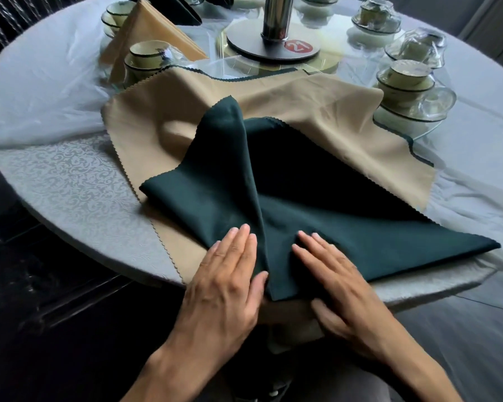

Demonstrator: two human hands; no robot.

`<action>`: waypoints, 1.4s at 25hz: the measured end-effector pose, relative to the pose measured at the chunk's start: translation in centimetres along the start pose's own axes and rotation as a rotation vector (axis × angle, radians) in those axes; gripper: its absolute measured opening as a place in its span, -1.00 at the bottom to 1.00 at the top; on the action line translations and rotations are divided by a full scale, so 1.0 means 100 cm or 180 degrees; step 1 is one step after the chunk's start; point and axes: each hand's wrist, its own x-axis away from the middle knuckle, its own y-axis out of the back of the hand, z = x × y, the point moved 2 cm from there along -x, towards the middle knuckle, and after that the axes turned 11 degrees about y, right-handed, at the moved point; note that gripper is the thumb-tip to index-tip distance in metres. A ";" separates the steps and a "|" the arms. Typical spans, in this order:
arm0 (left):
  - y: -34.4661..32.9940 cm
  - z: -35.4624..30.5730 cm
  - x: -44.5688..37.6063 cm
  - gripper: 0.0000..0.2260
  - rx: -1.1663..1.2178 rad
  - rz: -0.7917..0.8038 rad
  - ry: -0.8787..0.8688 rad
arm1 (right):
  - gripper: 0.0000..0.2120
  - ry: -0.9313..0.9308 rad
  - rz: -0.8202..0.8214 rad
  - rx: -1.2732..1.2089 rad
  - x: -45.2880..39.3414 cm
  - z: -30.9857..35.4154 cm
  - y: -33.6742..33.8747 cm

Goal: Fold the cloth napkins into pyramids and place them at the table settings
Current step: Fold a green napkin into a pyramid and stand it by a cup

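A dark green napkin (317, 216) lies partly folded on top of spread tan napkins (302, 111) at the near edge of the round table. Its left flap is folded in toward the middle and its tip stands raised; the right corner lies out flat. My left hand (230, 280) rests flat on the left flap near the bottom point, fingers together. My right hand (331, 277) presses flat on the napkin just right of the centre crease. A folded tan pyramid napkin (148, 33) and a dark green one (183, 10) stand at far-left settings.
Stacked cups and bowls under glass sit at the settings: left (145, 59), right (407, 85), far right (415, 47). A glass turntable with a metal post and a number 21 disc (273, 44) fills the centre. The patterned tablecloth edge (70, 192) runs near me.
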 end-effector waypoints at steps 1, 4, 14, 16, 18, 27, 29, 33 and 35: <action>-0.001 0.001 0.001 -0.44 -0.0072 -0.0013 -0.0023 | -0.33 0.0046 0.0025 0.0373 0.010 -0.017 0.011; -0.004 0.000 0.002 -0.31 -0.0269 0.0042 -0.0091 | -0.40 0.0068 0.0345 0.1075 0.040 -0.068 0.044; 0.003 -0.003 0.008 -0.32 -0.0475 0.0138 -0.0332 | -0.78 -0.0815 -0.0808 0.0311 0.066 -0.139 0.152; 0.005 -0.010 0.005 -0.38 -0.0417 0.0077 -0.0273 | -0.65 -0.1005 -0.1073 -0.0634 0.061 -0.137 0.166; 0.007 -0.013 0.003 -0.38 -0.0420 0.0062 -0.0285 | -0.59 -0.1057 -0.1205 -0.1456 0.049 -0.131 0.176; 0.052 0.103 0.009 -0.42 -0.0446 0.0392 -0.1322 | -0.71 -0.0976 -0.1149 -0.2114 -0.090 -0.073 0.139; 0.057 0.113 0.013 -0.34 -0.0278 0.0427 -0.1316 | -0.68 -0.0824 -0.0978 -0.1488 -0.134 -0.058 0.113; 0.056 0.113 0.023 -0.25 0.0160 0.0114 -0.1111 | -0.59 -0.0297 -0.0356 0.0134 -0.203 -0.036 0.066; 0.050 0.108 0.020 -0.21 0.0040 0.0015 -0.1194 | -0.53 -0.0084 -0.0261 0.0618 -0.222 -0.031 0.053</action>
